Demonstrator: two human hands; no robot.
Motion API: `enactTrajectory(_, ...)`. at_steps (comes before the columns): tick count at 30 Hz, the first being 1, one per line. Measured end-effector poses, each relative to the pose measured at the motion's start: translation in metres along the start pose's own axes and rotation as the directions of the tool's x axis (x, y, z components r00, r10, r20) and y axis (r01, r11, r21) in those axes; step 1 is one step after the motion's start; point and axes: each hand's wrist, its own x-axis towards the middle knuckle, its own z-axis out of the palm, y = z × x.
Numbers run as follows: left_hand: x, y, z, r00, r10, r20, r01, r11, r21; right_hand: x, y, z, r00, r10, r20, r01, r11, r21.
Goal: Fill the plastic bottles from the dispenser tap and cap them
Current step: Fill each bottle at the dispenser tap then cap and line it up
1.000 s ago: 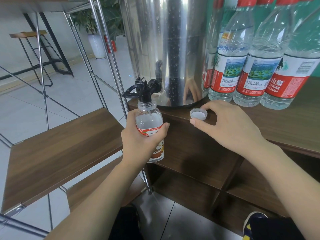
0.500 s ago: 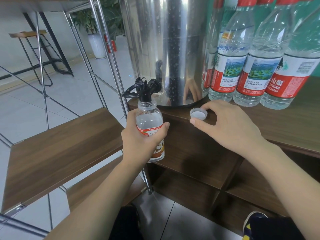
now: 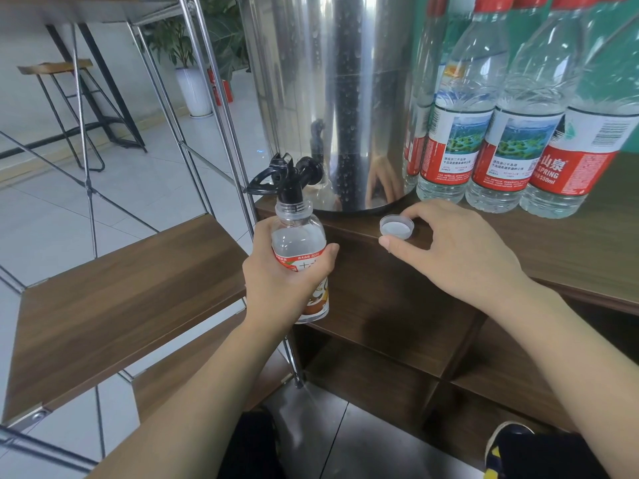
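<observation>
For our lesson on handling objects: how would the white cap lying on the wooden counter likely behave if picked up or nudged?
The white cap looks small, thin and hollow, so probably very light and easy to pinch. It lies flat, open side up, so a nudge would likely slide it, not roll it. It sits near the counter edge beside the right hand, so a careless push might knock it off.

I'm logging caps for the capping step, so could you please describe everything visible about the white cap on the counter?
The white cap is a small round plastic screw cap lying upside down, open side up, showing a pale inner disc and a thin rim. It rests near the front edge of the brown wooden counter, just in front of the steel dispenser. The right hand curls round it, fingertips at its far and near sides; whether it is pinched cannot be told. It is not on any bottle.
</observation>
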Motion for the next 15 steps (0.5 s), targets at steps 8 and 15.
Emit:
enactTrajectory(8, -0.0006, -0.0006, 0.0005, 1.0, -0.01, 0.001, 0.01, 1.0, 0.001, -0.0001, 0.0004, 0.0001, 1.0, -0.002, -0.005, 0.002, 1.0, -0.005)
enactTrajectory(15, -0.0006, 0.0005, 0.0003, 1.0, -0.016, 0.003, 0.016, 1.0, 0.007, -0.0002, -0.0007, -0.0013, 1.0, -0.004, -0.002, 0.004, 1.0, -0.013)
